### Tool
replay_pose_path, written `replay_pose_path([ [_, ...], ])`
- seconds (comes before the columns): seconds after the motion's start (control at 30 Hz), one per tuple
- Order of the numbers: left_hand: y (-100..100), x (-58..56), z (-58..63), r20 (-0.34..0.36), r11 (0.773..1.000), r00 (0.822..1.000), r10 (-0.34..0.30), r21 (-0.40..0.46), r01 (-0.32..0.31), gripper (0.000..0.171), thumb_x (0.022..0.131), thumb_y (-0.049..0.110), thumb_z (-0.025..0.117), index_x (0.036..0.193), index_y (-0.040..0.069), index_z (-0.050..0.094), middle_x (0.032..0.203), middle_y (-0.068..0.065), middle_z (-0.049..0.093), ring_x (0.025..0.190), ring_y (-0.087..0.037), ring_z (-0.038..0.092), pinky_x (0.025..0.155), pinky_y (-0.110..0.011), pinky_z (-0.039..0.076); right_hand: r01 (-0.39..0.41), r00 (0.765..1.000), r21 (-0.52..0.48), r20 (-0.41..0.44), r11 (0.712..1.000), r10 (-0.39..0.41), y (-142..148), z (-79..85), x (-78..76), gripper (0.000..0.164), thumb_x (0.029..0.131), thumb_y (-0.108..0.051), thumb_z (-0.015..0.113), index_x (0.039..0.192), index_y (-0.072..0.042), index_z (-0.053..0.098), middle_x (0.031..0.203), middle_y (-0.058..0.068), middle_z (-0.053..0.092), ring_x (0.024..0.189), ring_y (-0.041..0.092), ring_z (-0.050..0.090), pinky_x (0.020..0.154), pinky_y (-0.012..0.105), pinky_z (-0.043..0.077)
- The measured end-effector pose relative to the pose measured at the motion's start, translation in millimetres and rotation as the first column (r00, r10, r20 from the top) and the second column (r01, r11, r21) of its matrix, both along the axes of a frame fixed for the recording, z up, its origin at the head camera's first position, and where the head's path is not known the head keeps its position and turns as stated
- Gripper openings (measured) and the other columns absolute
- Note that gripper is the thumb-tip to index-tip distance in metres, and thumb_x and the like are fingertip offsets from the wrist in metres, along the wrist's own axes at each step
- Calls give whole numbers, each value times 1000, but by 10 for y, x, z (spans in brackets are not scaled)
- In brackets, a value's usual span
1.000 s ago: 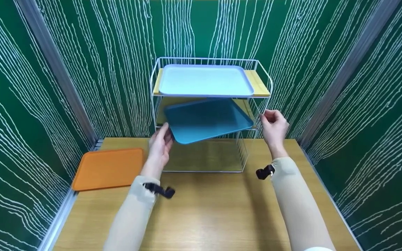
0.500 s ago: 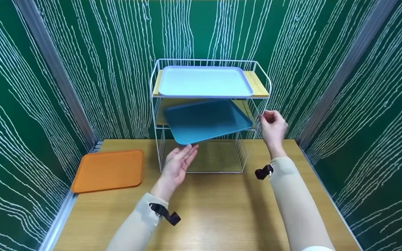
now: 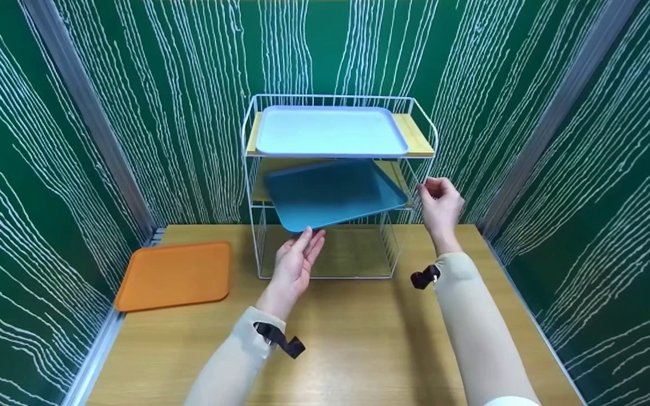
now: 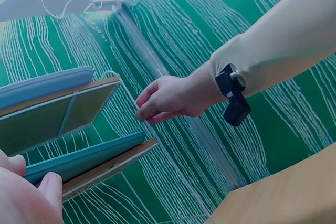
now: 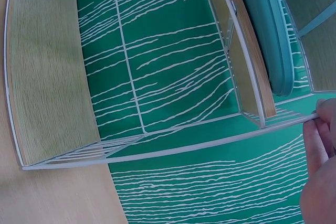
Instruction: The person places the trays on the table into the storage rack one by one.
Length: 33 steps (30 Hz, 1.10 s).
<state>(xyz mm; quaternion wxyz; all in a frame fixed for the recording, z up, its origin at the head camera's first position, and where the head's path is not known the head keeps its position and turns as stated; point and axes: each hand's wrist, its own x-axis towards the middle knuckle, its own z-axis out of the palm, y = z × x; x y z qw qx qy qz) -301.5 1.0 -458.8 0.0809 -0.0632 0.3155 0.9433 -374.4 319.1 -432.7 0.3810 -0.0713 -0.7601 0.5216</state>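
A teal tray [image 3: 336, 192] lies askew on the middle shelf of a white wire rack [image 3: 418, 135] with wooden boards, its near left corner jutting past the front. My left hand [image 3: 294, 265] pinches that corner, thumb above and fingers beneath. In the left wrist view the teal tray [image 4: 92, 156] runs between thumb and fingers of the left hand [image 4: 26, 195]. My right hand [image 3: 443, 206] grips the rack's front right upright between thumb and fingers. The right wrist view shows this right hand [image 5: 321, 166] on the white upright [image 5: 210, 147].
A light blue tray [image 3: 330, 132] sits flat on the top shelf, just above the teal one. To the left, an orange tray [image 3: 172, 276] lies on the wooden table [image 3: 353, 344]. Green walls [image 3: 601, 169] with white lines close in the back and both sides.
The left hand has let go of the teal tray's left side, moved right and down, and taken hold of its near corner. The tray and my right hand stay almost where they were.
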Motion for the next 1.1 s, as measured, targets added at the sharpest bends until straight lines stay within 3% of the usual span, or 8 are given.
replay_pose_path([
  [0.33,-46,-138,53,14,999,999,52,-15,-52,40,108,9,64,142,-7,52,136,-25,68,121,-32,72,102,-35,56,34,999,4,-28,999,-34,5,-13,-9,14,97,-6,77,108,2,74,99,10,74,85,12,62,75,21,48],
  [0.73,-79,-403,84,22,985,986,166,-53,-164,47,108,9,64,150,-7,50,148,-24,60,138,-35,59,109,-36,51,17,1000,-5,-18,1000,-17,6,-23,-4,16,99,-7,75,111,3,74,103,12,74,89,13,63,79,22,50],
  [0.93,-68,-514,90,15,963,975,223,-160,-218,50,106,9,68,150,-6,51,148,-22,60,136,-33,61,108,-33,53,22,1000,-7,-19,1000,-22,-8,-14,2,13,99,-6,76,110,2,74,102,11,74,88,13,62,79,23,49],
  [1.1,-43,-585,93,-11,922,954,301,-250,-294,49,105,11,69,148,-7,54,144,-23,63,133,-33,64,107,-34,53,20,999,16,-33,1000,-20,-10,-8,-7,15,98,-6,77,109,4,74,102,13,75,87,12,63,78,21,49],
])
